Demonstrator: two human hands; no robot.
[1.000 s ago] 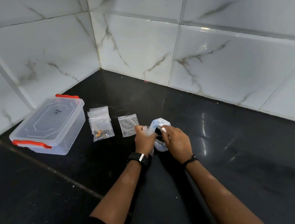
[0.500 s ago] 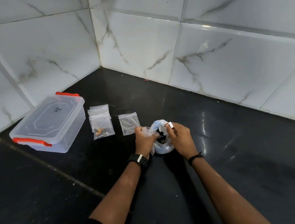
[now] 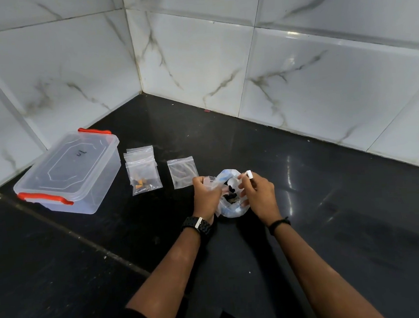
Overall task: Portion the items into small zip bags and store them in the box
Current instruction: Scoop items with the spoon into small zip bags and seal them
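An open bluish-white plastic bag holding small dark and white parts sits on the black counter between my hands. My left hand grips a small clear zip bag beside the bag's left rim. My right hand pinches a small white part just above the bag's right rim. A clear lidded box with red latches stands at the left. Between box and hands lie a zip bag with orange and dark pieces, on top of spare zip bags, and a zip bag with dark pieces.
White marble-patterned tile walls meet in a corner behind the black counter. A seam in the counter runs diagonally across the left foreground.
My right hand has come out of the plastic bag holding a small white part and lifted it above the rim. My left hand stays on the small zip bag.
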